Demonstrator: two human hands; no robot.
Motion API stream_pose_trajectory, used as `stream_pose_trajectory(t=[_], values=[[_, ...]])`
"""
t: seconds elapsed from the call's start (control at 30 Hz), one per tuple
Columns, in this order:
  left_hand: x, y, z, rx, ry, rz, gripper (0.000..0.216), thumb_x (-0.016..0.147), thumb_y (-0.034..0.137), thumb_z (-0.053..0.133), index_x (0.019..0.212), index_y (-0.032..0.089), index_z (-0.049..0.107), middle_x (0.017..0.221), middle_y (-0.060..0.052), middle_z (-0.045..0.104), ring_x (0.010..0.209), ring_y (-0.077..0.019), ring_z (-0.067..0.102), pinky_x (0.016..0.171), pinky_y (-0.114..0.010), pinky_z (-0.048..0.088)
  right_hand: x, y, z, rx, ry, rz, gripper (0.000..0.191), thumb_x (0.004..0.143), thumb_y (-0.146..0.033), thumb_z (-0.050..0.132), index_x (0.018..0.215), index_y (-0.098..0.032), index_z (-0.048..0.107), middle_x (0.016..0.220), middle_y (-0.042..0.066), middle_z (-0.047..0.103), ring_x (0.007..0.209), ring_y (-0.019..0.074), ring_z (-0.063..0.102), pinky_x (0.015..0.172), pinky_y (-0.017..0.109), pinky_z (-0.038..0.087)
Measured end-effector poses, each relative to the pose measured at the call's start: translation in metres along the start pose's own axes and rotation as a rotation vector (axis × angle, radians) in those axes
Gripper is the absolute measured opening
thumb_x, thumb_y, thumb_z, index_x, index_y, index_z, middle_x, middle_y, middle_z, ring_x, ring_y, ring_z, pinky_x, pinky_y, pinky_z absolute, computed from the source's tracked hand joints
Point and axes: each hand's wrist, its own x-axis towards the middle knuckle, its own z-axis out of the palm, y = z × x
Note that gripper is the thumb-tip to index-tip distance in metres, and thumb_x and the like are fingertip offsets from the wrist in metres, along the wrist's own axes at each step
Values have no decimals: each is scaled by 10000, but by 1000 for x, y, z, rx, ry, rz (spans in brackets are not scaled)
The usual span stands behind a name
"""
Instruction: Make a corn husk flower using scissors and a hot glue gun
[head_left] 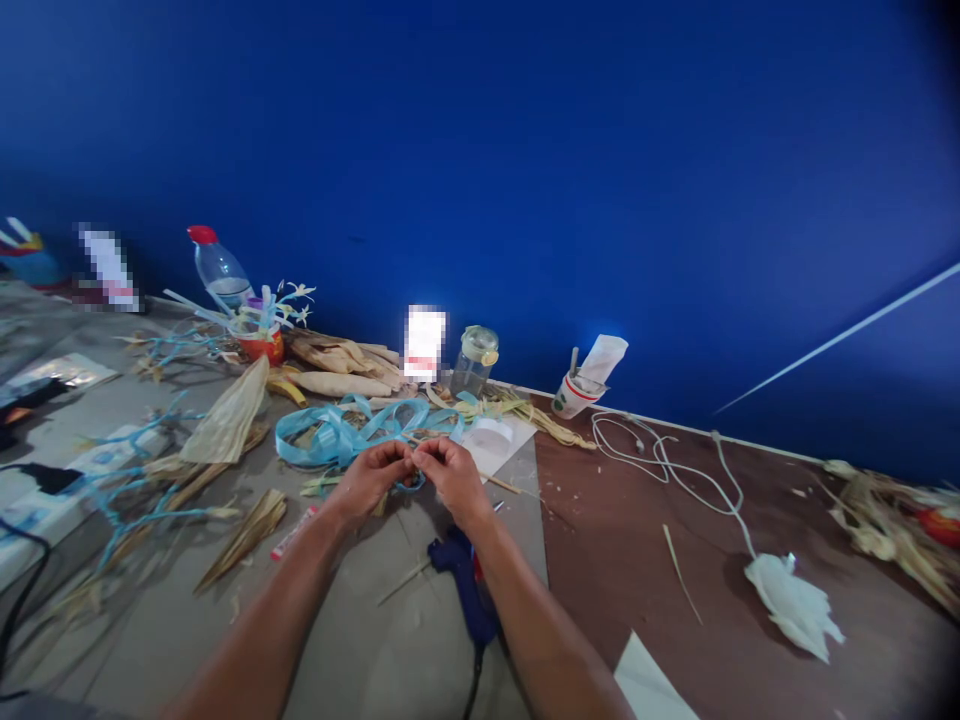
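While dried corn husks (225, 425) and blue-wrapped stems (142, 500) lie spread at the far left of the table (360, 650), a water bottle (217, 268) stands behind them against the blue wall. My left hand (371, 480) has its fingers pinched shut on the light blue ribbon (337, 435), whose loops pile up just beyond my knuckles. My right hand (450, 478) touches it fingertip to fingertip, pinching the same ribbon. Beneath my right wrist lies a blue glue gun (465, 585). Further right stand a glass jar (475, 362) and a paper cup (574, 393), then a white cable (660, 460).
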Motion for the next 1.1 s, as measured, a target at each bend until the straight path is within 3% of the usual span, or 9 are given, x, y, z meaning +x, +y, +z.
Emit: stream_pose_trajectory(t=[0.53,0.8,0.93,1.03,1.1], values=[[2,-2,3,161,65,85,202,674,300,721,668,163,573,534,39,524,489,-82,445,495,-212,345,-1,-4,-5,-315,-28,-66,97,715,-270,554,657,-193,554,608,-17,568,579,133,515,576,247,415],[-2,-3,7,298,154,207,129,687,261,643,678,164,558,593,40,501,538,-89,415,512,-213,340,-4,5,1,-505,58,-433,104,786,-183,458,691,-213,485,693,23,561,689,169,532,679,281,427],[-3,-7,10,406,196,253,74,707,219,599,679,169,551,617,35,502,575,-103,428,545,-223,357,-6,4,1,-538,63,-522,133,808,-151,436,696,-218,460,704,28,541,717,176,523,699,289,418],[1,-6,3,438,297,277,53,677,186,595,649,174,552,609,34,509,584,-109,443,555,-227,364,-14,-1,6,-508,3,-529,128,815,-158,448,702,-215,466,702,17,526,695,164,509,669,276,410],[6,-2,-7,348,467,301,90,650,179,602,603,179,525,565,42,484,563,-107,450,546,-224,367,-20,-8,11,-468,-129,-541,106,807,-173,475,709,-212,482,705,4,520,677,149,503,644,260,402]])
